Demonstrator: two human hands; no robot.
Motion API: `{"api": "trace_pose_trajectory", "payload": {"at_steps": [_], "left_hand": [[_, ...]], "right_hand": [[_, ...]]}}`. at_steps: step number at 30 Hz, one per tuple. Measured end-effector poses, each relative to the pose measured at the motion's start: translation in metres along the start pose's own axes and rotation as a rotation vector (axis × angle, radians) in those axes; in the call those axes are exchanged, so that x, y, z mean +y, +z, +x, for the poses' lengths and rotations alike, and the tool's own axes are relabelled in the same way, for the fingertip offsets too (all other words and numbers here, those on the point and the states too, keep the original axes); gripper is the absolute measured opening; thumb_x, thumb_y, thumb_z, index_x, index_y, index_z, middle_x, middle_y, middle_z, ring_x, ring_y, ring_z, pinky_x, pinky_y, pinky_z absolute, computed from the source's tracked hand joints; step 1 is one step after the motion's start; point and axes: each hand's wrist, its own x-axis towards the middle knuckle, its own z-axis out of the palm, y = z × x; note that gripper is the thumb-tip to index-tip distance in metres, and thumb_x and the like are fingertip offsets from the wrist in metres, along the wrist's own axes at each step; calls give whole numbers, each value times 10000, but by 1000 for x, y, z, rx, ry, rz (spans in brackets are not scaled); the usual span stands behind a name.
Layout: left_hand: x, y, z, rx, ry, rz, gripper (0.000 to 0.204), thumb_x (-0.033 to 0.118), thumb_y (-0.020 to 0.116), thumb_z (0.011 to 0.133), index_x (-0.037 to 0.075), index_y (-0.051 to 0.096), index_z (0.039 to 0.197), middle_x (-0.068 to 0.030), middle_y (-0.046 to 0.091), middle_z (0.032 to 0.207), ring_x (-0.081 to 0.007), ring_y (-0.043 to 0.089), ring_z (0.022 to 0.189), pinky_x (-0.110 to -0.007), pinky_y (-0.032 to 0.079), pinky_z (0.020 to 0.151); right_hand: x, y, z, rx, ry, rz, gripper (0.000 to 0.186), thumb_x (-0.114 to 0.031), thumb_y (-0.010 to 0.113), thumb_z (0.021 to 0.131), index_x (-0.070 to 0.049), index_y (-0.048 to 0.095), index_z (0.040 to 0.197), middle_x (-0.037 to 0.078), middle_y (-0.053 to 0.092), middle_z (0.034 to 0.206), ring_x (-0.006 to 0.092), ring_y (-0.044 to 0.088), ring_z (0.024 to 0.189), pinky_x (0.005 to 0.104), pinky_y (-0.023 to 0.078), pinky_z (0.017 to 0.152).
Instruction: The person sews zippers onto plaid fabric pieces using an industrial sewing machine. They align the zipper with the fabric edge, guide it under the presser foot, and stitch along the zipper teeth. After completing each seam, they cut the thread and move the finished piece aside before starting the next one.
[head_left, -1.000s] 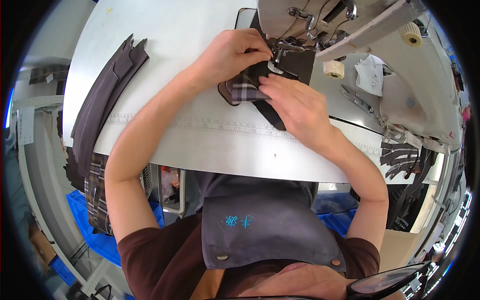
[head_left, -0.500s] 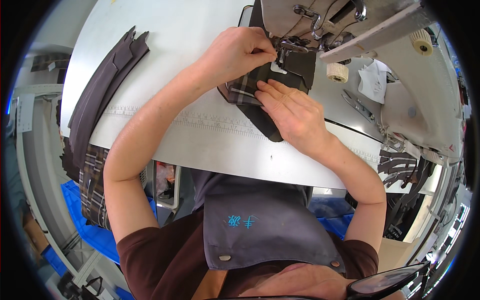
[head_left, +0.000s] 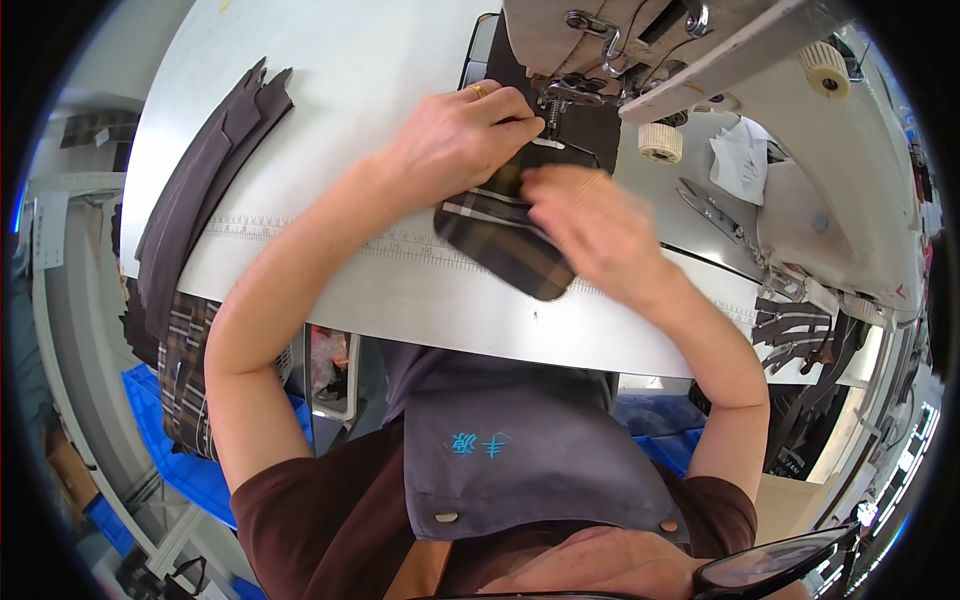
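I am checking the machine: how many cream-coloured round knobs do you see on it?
2: one knob on the sewing machine's arm at upper right, one knob lower, beside the needle area. Others may be hidden.

The dark plaid woven cloth piece (head_left: 505,235) looks soft and matt, with pale stripes across a brown ground. The white desk (head_left: 330,90) under it is smooth with a dull sheen, and a printed ruler strip runs along its front edge. The cream sewing machine (head_left: 760,60) has a smooth painted metal body, and its presser foot (head_left: 562,97) is bright, glossy steel. The stack of dark brown cloth strips (head_left: 205,190) at the desk's left edge is matt. A gold ring (head_left: 478,90) on the left hand (head_left: 455,140) shines. The crumpled white paper (head_left: 742,160) looks thin and matt. The blue plastic bin (head_left: 165,420) below is smooth.
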Motion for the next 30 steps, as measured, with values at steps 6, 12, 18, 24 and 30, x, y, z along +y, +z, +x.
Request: {"api": "trace_pose_trajectory", "payload": {"at_steps": [6, 12, 18, 24, 30], "left_hand": [[-1, -1, -4, 11, -19, -48, 342, 1, 639, 670, 99, 696, 993, -7, 642, 991, -228, 635, 867, -301, 547, 715], [2, 1, -2, 30, -19, -21, 303, 5, 607, 672, 98, 694, 947, -4, 625, 942, -204, 616, 846, -299, 537, 654], [-11, 10, 2, 59, -33, -36, 271, 8, 607, 681, 90, 702, 922, 0, 635, 910, -206, 617, 842, -310, 536, 657], [-11, 8, 3, 64, -45, -73, 259, 6, 604, 686, 82, 704, 912, -6, 647, 904, -214, 620, 840, -306, 534, 682], [-9, 7, 5, 55, -69, -69, 247, 2, 601, 685, 73, 705, 897, -9, 656, 910, -213, 624, 840, -304, 536, 697]], "right_hand": [[36, -10, 10, -20, 22, -134, 414, 48, 621, 688, -84, 651, 1079, 56, 635, 1068, 261, 597, 958, 337, 515, 786], [34, -9, 6, -24, 28, -165, 460, 71, 606, 648, -92, 660, 1075, 51, 633, 1110, 259, 597, 970, 342, 518, 806], [37, -6, 12, -10, 61, -188, 493, 67, 589, 664, -86, 624, 1131, 46, 618, 1134, 267, 577, 859, 357, 501, 752], [40, -5, 12, 16, 52, -175, 451, 60, 589, 683, -84, 634, 1108, 35, 618, 1132, 262, 573, 850, 358, 495, 755], [42, -7, 13, -26, 78, -211, 381, 37, 577, 776, -112, 632, 1121, 13, 618, 1148, 228, 590, 982, 327, 522, 767]]}}
